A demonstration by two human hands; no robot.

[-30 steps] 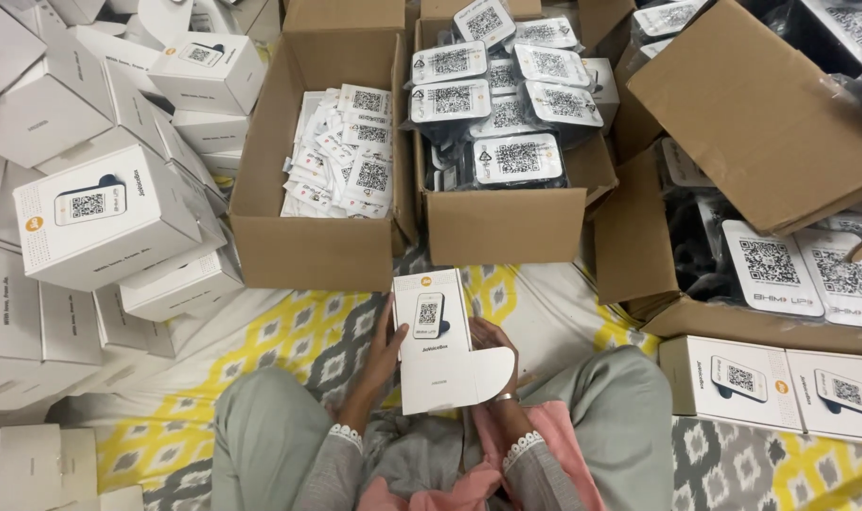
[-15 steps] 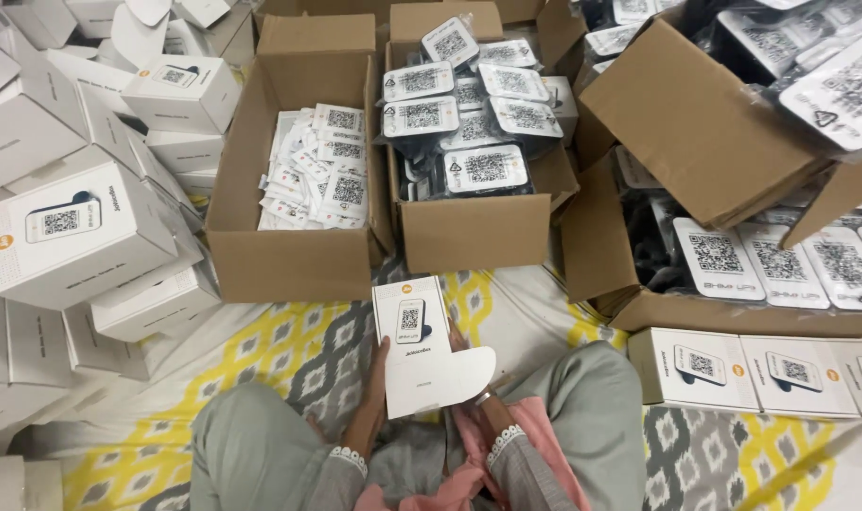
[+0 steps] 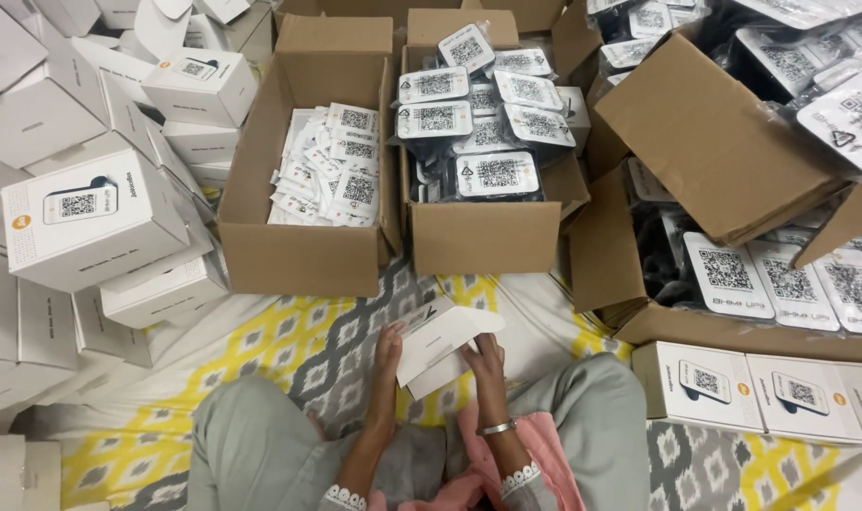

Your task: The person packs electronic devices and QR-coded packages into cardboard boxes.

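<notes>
Both hands hold a flat white cardboard carton tilted over the lap: left hand in a closed grip on its left edge, right hand pinching its lower right side. Beneath, a yellow-and-grey patterned floor cloth. Ahead, two open brown cardboard boxes of white coded cards.

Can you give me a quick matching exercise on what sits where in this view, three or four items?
Things:
1. flat white carton
2. left brown box
3. middle brown box
4. stacked white boxes

Places or states:
A. holds black bagged items with white labels
B. piled at the far left
C. between the left hand and right hand
D. holds small white cards

Pairs: 1-C, 2-D, 3-A, 4-B
</notes>
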